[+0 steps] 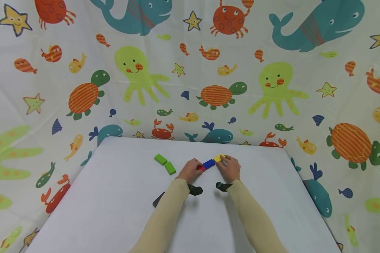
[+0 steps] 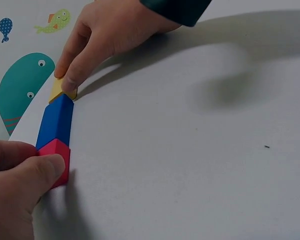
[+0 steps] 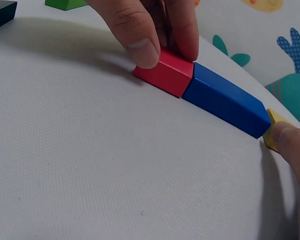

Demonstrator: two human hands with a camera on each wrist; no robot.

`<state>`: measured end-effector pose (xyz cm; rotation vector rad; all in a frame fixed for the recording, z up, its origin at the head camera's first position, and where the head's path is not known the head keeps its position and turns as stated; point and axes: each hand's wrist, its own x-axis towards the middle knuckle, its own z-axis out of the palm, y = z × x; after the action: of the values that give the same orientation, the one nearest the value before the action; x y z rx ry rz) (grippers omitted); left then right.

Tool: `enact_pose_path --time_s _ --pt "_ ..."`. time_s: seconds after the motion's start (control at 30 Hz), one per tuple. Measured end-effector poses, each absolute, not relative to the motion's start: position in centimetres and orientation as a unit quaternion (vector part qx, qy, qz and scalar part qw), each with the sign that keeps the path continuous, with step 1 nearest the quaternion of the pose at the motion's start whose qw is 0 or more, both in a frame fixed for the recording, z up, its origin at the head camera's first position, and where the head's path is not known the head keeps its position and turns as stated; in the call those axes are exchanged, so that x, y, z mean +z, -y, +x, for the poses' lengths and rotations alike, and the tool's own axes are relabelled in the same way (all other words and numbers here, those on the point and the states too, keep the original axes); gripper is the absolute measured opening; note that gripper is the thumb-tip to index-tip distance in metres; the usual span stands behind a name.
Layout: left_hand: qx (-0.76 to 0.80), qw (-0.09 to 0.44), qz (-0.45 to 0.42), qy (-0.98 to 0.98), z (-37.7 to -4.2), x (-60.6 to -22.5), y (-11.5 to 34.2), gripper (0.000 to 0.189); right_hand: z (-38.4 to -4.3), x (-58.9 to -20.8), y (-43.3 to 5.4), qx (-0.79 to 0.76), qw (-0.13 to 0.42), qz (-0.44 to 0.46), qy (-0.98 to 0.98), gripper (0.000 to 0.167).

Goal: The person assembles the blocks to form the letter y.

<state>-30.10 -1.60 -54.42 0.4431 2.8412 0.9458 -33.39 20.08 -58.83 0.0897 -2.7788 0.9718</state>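
Three blocks lie end to end in a slanting row on the white table: a red block [image 3: 167, 74], a blue block [image 3: 226, 100] and a yellow block [image 1: 218, 158]. Thumb and fingers of my left hand [image 1: 189, 170] pinch the red block at the row's near left end. At the far right end, my right hand [image 1: 229, 168] pinches the yellow block, partly covering it. The blue block sits between them, touching the red one; in the right wrist view its other end meets the yellow block. Neither hand touches the blue block.
Two green blocks [image 1: 160, 159] lie left of my left hand, nearly corner to corner. A dark block [image 1: 158, 199] rests nearer me, partly hidden by my left sleeve [image 1: 164, 214]. Behind the white table [image 1: 114, 211] hangs a cloth [image 1: 183, 119] printed with sea animals.
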Motion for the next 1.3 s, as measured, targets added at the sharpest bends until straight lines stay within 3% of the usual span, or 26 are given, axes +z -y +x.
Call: enact_pose_path --time_s 1.3 --pt "0.298 0.053 0.151 -0.941 -30.1 -54.2 1.5 0.031 -32.9 -58.1 -19.7 0.330 0.082 0.034 0.940 0.049"
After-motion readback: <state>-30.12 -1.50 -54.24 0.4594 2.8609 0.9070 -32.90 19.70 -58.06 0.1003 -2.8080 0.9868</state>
